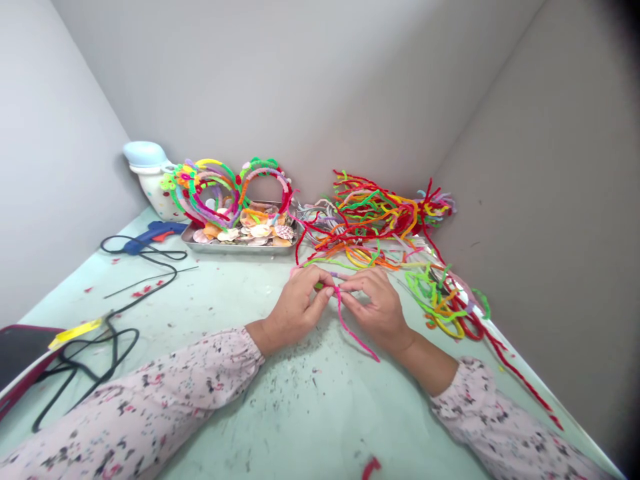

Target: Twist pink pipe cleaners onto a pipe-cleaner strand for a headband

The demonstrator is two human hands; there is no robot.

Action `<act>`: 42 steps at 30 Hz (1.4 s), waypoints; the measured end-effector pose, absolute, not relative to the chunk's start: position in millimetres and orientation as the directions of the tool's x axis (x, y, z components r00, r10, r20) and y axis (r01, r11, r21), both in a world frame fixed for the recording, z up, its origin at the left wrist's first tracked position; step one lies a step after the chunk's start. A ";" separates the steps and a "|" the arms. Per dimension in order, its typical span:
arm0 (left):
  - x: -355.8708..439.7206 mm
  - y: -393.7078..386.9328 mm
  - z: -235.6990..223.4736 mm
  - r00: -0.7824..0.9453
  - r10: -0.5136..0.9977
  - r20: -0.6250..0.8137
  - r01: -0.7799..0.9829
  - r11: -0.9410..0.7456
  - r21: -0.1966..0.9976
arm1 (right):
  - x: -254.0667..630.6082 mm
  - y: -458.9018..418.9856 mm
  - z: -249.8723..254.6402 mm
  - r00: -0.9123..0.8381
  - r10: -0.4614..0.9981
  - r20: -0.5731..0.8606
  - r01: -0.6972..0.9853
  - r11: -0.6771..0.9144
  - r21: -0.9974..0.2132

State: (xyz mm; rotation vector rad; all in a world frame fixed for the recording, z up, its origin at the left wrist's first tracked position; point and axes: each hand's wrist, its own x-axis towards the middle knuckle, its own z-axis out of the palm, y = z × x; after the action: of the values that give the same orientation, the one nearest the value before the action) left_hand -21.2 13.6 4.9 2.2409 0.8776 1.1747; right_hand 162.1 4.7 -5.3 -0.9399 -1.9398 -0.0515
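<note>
Left of the hands lies the glue gun point(153, 235); behind them, shells point(260, 231) fill a tray point(240, 248).

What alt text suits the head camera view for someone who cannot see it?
The left hand and right hand meet at a pink fuzzy stem over a pale green table. Behind sit a metal tray of seashells, colorful fuzzy hoops and a heap of bright fuzzy stems; a blue glue gun lies at left.

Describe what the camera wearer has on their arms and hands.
The left hand and right hand are bare, with no gloves visible. Both sleeves are long, pale pink with a small dark-and-pink scattered print, gathered at the cuffs.
</note>
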 end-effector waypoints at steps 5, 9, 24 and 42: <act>-21.8 13.5 6.8 0.388 0.718 0.577 0.377 -0.696 0.611 | 161.1 4.3 -4.7 -0.235 0.610 0.757 0.619 0.694 -0.367; -22.1 14.3 6.2 0.378 0.722 0.579 0.397 -0.691 0.604 | 161.1 4.6 -4.0 -0.227 0.615 0.755 0.620 0.689 -0.375; -21.4 15.7 4.5 0.395 0.716 0.575 0.398 -0.698 0.595 | 163.3 7.0 -7.1 -0.238 0.593 0.769 0.620 0.702 -0.350; -20.5 16.2 3.5 0.404 0.718 0.566 0.402 -0.696 0.596 | 162.0 3.8 -5.4 -0.195 0.666 0.720 0.590 0.666 -0.457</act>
State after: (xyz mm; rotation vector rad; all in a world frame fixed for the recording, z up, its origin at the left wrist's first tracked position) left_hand -20.5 16.2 3.5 2.3005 0.9650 1.1961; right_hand 162.0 3.8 -5.4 -0.9891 -1.8772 0.0954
